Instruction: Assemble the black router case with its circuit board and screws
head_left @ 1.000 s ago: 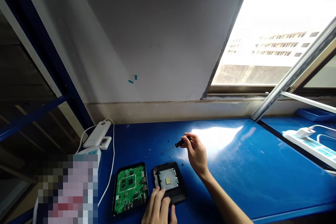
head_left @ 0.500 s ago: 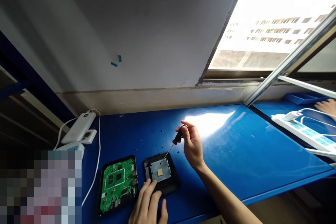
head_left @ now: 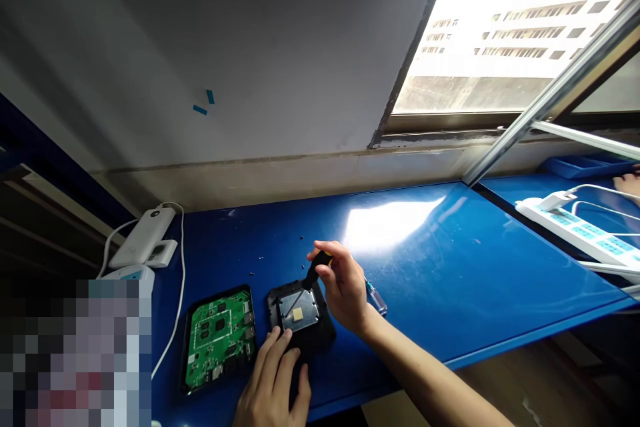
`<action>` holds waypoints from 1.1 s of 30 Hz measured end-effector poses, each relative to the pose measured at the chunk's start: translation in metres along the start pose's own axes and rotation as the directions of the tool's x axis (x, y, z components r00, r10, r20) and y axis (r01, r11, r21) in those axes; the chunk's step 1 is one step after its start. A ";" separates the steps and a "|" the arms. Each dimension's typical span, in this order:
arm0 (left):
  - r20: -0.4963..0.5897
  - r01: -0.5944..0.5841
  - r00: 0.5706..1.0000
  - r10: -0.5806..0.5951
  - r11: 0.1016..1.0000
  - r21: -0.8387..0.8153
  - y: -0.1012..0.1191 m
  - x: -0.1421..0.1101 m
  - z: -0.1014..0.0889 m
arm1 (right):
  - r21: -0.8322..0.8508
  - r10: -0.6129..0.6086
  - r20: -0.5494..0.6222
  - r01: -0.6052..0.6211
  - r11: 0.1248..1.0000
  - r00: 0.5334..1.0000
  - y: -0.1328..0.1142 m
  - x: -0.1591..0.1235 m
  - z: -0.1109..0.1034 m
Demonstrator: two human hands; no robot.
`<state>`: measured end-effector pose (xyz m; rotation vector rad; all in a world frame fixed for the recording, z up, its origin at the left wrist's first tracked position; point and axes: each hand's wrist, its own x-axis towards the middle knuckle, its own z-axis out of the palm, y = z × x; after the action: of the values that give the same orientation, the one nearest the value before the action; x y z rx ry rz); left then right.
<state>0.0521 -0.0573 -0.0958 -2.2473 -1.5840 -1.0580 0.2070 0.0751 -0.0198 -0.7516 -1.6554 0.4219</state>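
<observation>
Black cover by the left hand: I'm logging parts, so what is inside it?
Inside the cover lies a silver plate with a small pale pad on it. Anything beneath the plate is covered; the left hand hides part of the near side.

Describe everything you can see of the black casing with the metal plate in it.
The black casing is a shallow, squarish, plastic-looking shell with rounded corners. It lies open side up on the blue table, right of the green circuit board. Inside sits a silvery metal plate bearing a small beige pad. The left hand's fingers overlap its near-left edge. The screwdriver slants over the plate; tip contact is unclear.
</observation>
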 end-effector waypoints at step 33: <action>0.025 -0.040 0.999 0.039 0.999 0.022 -0.005 0.000 -0.001 | -0.019 -0.215 0.167 0.221 0.975 0.962 -0.002 0.005 0.006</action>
<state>0.0474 -0.0557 -0.0964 -2.2760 -1.5461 -1.0015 0.2003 0.0780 -0.0163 -0.5646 -1.8831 0.3028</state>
